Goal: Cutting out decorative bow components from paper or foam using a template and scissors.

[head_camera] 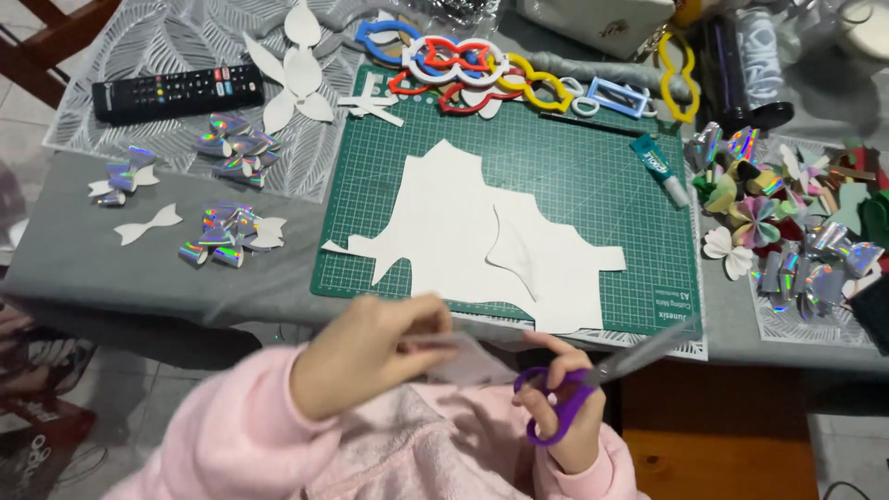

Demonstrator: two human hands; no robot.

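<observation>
Glossy purple plastic scissors (565, 393) with metal blades; beyond the hands, matt white paper (463, 231) on a smooth green mat (593, 167).

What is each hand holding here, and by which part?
The right hand holds purple-handled scissors by the finger loops. The left hand pinches a small pale piece of sheet at its left edge; motion blur hides the exact grip.

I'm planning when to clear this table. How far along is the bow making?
Done: shiny bows piled left, more at right. In hand: the right hand works purple scissors on a white piece held by the left hand. Left: uncut white sheet on the green mat.
</observation>
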